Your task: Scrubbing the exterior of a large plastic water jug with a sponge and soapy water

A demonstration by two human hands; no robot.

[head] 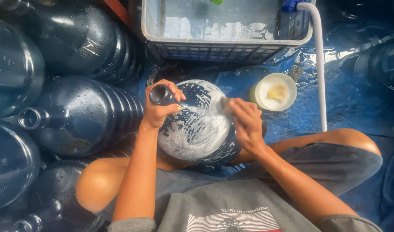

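A large dark blue water jug [197, 124] stands between my knees, its shoulder covered in white soap foam. My left hand [159, 107] is wrapped around the jug's open neck and holds it steady. My right hand [245, 122] presses on the jug's right shoulder, fingers closed over a small scrubbing pad that is mostly hidden under them. I sit with my knees spread on either side of the jug.
Several dark blue jugs [76, 116] lie stacked on the left. A grey plastic crate [225, 45] with water stands ahead. A small white bowl [274, 91] with yellowish soap sits right of the jug. A white pipe [320, 68] runs down over the blue tarp [356, 107].
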